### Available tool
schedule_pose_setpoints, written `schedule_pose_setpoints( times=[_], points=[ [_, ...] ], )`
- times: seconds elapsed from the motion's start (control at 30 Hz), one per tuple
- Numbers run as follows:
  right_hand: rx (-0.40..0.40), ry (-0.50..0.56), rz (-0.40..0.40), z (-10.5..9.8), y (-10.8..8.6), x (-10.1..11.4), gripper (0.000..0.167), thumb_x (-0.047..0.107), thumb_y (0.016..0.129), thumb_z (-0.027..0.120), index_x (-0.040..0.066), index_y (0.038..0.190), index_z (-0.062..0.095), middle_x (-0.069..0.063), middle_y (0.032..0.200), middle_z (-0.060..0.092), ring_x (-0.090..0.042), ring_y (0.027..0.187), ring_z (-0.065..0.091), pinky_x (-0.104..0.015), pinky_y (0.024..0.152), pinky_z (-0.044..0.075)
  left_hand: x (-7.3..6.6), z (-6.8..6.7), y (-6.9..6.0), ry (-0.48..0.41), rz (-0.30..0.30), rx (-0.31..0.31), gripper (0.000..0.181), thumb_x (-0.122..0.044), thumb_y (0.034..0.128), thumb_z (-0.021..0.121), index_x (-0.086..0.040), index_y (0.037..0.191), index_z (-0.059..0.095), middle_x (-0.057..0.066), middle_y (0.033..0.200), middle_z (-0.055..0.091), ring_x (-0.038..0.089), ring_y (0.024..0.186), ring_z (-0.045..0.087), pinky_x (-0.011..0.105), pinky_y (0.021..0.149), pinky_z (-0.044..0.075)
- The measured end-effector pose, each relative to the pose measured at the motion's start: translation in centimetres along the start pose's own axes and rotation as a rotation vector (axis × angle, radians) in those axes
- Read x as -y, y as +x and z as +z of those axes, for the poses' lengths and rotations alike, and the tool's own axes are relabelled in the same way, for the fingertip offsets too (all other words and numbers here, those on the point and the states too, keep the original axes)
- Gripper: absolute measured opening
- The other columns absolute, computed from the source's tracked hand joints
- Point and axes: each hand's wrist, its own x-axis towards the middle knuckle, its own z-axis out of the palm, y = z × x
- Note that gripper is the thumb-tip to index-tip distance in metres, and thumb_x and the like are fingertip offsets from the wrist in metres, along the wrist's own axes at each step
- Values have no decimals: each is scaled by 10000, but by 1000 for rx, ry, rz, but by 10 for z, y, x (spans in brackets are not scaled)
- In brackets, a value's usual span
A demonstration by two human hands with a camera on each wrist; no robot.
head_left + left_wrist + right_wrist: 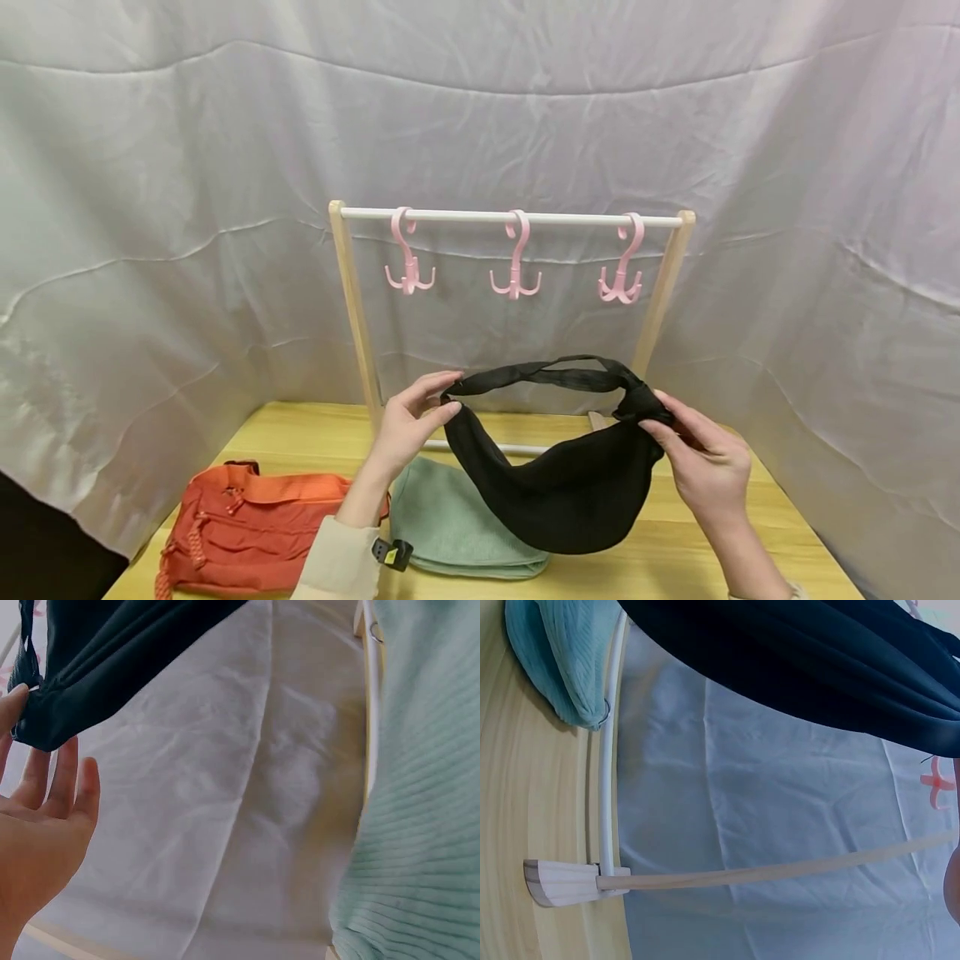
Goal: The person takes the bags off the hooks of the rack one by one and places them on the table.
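Both hands hold up a black shoulder bag [573,492], its strap arching above the body. My left hand [408,425] pinches the bag's left corner between thumb and fingers; the left wrist view shows that corner of the black fabric [97,682] in the fingers. On the opposite side, my right hand [705,458] grips the knotted end of the strap. In the right wrist view the bag's underside [802,675] spans the top, and only an edge of the hand shows. Behind and below the bag, a folded mint-green ribbed bag [457,525] lies on the table.
A wooden rack with a white bar [457,216] stands behind the bag. From the bar hang three pink hooks: left [408,271], middle [516,271] and right [622,271]. An orange-red bag [255,533] lies on the wooden table [750,542] at left. Grey curtains surround it.
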Motion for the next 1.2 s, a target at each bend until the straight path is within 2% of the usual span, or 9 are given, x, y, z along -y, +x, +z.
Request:
schedule_pose_setpoints(
  times=[0.13,0.3,0.47,0.67,0.73,0.97,1.07,1.2],
  points=[
    [-20,42,16,1,1,0,346,-224,769,783,-321,1059,622,-206,1103,764,-159,1004,762,-182,804,591,2,-1,-4,7,-21,41,483,26,945,730,-51,1413,639,133,1428,620,134,1251,626,276,1027,524],
    [-45,83,31,0,1,1,356,-255,764,763,-338,1070,601,-238,1112,753,-192,1017,762,-209,821,597,1,-1,-8,-3,-44,70,530,23,938,742,-61,1445,614,178,1353,667,148,1138,702,301,911,599],
    [-63,82,68,-4,-2,-3,365,-310,751,727,-336,1090,595,-235,1126,751,-197,1035,757,-222,837,596,3,-1,-11,-5,-18,82,502,50,939,724,-13,1426,617,195,1292,694,154,1091,721,282,852,610],
    [-85,32,172,-12,-10,-7,386,-353,755,679,-303,1132,612,-155,1152,765,-156,1039,753,-202,825,589,4,-1,-14,-21,2,71,458,65,935,720,27,1383,636,95,1269,699,131,1055,717,259,835,605],
    [-96,-3,220,-15,-12,-7,386,-348,766,675,-288,1143,622,-136,1146,770,-139,1019,755,-191,808,589,4,-1,-16,-28,10,70,448,72,929,723,36,1368,642,104,1231,713,129,1041,723,260,817,609],
    [-146,-226,459,-22,-18,-4,385,-265,813,714,-168,1185,698,44,1093,795,-68,959,750,-184,780,592,3,0,-18,-27,72,54,403,56,915,748,54,1310,668,202,1043,758,153,950,744,244,777,604],
    [-155,-215,478,-25,-20,-5,383,-270,813,710,-190,1187,682,38,1082,797,-72,948,752,-184,776,593,1,1,-19,-19,85,30,387,2,909,776,49,1282,683,176,1000,766,169,912,744,230,777,595],
    [-160,-181,458,-27,-23,-7,375,-258,816,719,-204,1184,672,16,1063,800,-66,923,756,-176,756,591,-2,2,-21,-36,74,6,387,-55,908,794,49,1265,689,121,1000,772,169,911,744,239,789,600]
  ],
)
